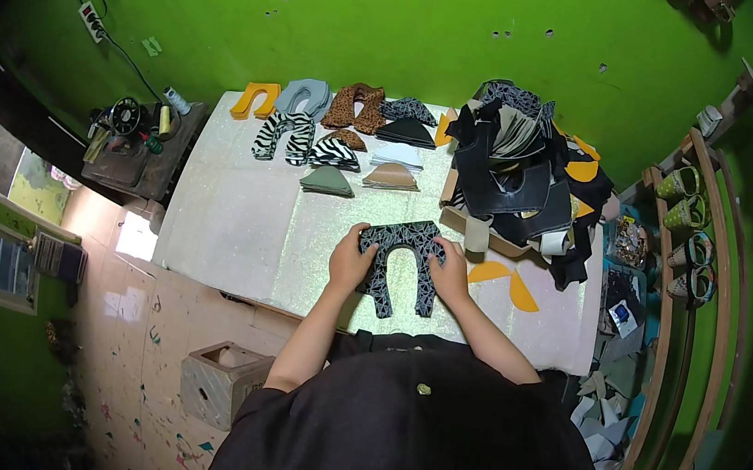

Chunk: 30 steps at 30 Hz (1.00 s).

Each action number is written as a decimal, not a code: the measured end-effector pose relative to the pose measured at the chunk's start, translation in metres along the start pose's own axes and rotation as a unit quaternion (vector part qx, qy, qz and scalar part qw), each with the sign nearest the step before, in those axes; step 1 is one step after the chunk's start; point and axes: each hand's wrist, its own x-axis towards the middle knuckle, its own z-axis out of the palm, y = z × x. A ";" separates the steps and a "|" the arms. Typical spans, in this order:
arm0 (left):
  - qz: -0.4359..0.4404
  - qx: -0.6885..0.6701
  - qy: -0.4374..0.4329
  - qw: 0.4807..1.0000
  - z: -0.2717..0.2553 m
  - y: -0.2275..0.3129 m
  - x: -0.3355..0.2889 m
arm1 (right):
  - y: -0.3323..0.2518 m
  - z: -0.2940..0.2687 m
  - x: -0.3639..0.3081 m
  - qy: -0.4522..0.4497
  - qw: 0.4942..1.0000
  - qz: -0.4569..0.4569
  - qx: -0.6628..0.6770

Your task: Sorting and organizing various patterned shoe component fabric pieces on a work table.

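Note:
Both my hands hold a stack of U-shaped cut pieces, black with a pale web-like line pattern, over the near part of the white table. Closed round its left side is my left hand; my right hand grips the right side. The two legs of the U point toward me. To the right of my right hand lie two orange half-round pieces, flat on the table. How many layers the held stack has, I cannot tell.
Stacks of U-shaped and half-round pieces, such as zebra-striped ones, stand at the table's back. A box heaped with dark scraps sits back right. Left is a sewing machine; a wooden rack with sandals stands right. A hollow stool is on the floor.

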 end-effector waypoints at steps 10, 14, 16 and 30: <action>0.064 0.099 0.019 0.993 0.022 -0.019 -0.010 | 0.003 0.012 -0.017 -0.020 0.981 -0.009 -0.192; 0.073 0.052 0.005 0.996 0.032 -0.020 -0.016 | 0.001 0.015 -0.020 -0.054 0.995 0.022 -0.087; 0.074 0.024 0.004 0.997 0.033 -0.022 -0.017 | 0.002 0.012 -0.022 -0.062 0.995 0.026 -0.067; 0.252 0.243 -0.087 0.933 0.047 0.013 0.008 | -0.023 -0.001 -0.027 0.034 0.955 -0.175 -0.237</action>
